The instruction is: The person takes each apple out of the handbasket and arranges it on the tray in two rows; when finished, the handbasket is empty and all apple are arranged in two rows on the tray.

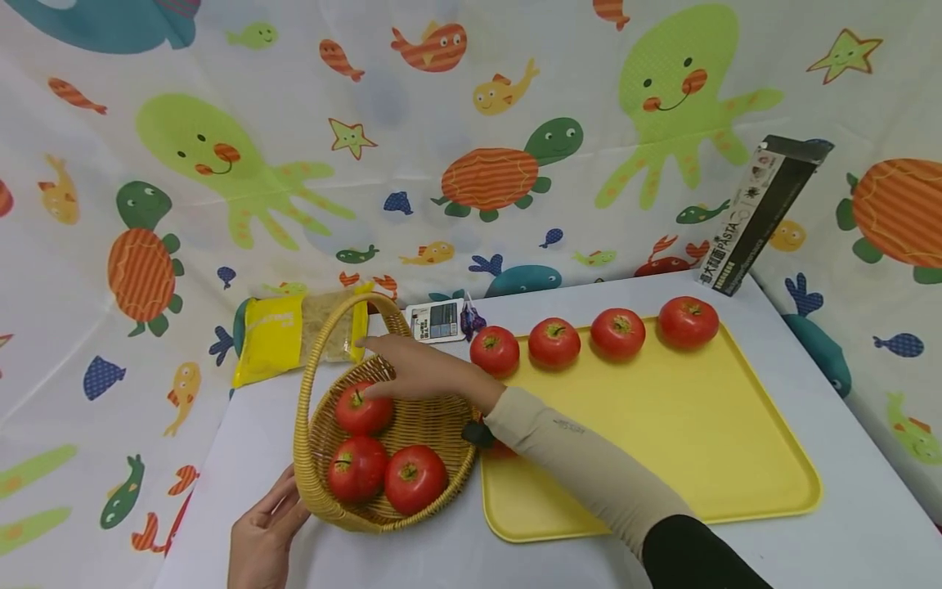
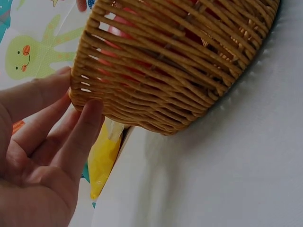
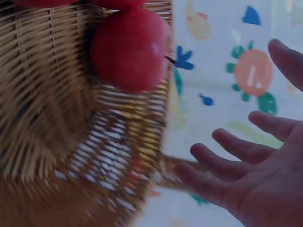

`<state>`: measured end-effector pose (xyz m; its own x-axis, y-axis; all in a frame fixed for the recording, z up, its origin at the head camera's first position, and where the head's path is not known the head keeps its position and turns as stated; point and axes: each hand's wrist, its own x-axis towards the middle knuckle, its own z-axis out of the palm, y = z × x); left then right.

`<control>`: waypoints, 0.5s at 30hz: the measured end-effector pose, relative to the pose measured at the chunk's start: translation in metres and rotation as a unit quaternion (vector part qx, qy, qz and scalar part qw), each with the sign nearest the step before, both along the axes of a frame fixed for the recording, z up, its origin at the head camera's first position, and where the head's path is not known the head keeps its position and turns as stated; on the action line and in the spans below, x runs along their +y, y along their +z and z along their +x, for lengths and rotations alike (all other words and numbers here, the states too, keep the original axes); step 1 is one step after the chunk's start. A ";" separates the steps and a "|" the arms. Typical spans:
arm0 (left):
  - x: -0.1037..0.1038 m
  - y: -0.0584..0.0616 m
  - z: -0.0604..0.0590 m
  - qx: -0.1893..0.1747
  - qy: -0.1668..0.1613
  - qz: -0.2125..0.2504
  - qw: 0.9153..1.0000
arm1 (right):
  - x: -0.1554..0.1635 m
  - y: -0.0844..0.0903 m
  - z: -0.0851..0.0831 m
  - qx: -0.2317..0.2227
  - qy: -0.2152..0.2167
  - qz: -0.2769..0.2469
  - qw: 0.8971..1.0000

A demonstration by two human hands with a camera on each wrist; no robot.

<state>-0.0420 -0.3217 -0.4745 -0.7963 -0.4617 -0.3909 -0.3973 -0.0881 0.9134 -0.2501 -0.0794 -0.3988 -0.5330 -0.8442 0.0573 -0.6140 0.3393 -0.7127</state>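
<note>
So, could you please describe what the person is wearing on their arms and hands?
Both hands are bare. The right arm wears a snug beige sleeve with a small dark marking, over a black sleeve higher up. The left hand shows no sleeve or jewellery in view.

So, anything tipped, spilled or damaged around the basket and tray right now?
Nothing stands out. The basket sits upright holding three tomatoes, four more line the yellow tray's far edge, and nothing has spilled.

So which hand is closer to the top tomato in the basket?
Right. The right hand reaches open over the basket, its fingers just above that tomato. The left hand is down at the basket's near outer wall, fingers touching the weave.
</note>
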 end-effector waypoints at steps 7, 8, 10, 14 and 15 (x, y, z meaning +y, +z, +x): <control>0.002 -0.001 0.001 -0.002 -0.005 -0.003 1.000 | -0.033 -0.024 -0.005 0.002 -0.009 0.076 0.997; 0.002 -0.001 0.001 -0.001 -0.006 -0.003 1.000 | -0.035 -0.026 -0.005 0.005 -0.012 0.086 0.996; 0.002 -0.001 0.000 0.003 -0.007 -0.004 1.000 | -0.037 -0.028 -0.005 0.012 -0.019 0.100 0.995; 0.001 0.000 0.000 0.005 -0.004 -0.003 1.000 | -0.039 -0.033 -0.005 0.007 -0.015 0.108 0.994; 0.001 0.000 0.000 0.007 -0.001 -0.001 1.000 | -0.039 -0.034 -0.005 0.002 -0.012 0.109 0.994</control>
